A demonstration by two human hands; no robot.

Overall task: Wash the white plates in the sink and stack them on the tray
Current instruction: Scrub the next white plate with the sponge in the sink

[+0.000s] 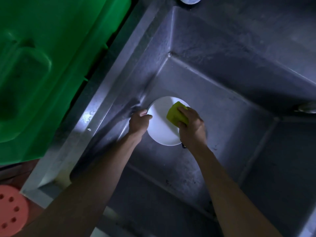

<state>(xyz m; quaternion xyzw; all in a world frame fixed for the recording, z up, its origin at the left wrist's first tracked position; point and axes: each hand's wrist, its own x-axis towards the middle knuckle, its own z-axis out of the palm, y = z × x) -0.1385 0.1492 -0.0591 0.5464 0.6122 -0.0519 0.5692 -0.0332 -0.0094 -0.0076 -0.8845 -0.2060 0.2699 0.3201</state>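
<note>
Scrubbing a white plate (160, 124) low in the steel sink (222, 93)
Left hand (139, 123) pinches the rim at nine o'clock; right hand (192, 126) grips the yellow-green sponge (176, 112) at two o'clock: best circle firmly, brace the rim

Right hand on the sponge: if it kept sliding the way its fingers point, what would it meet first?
The right hand points up-left across the white plate, so the sponge would probably reach the plate's far rim, then the sink wall. Depth is unclear.
</note>
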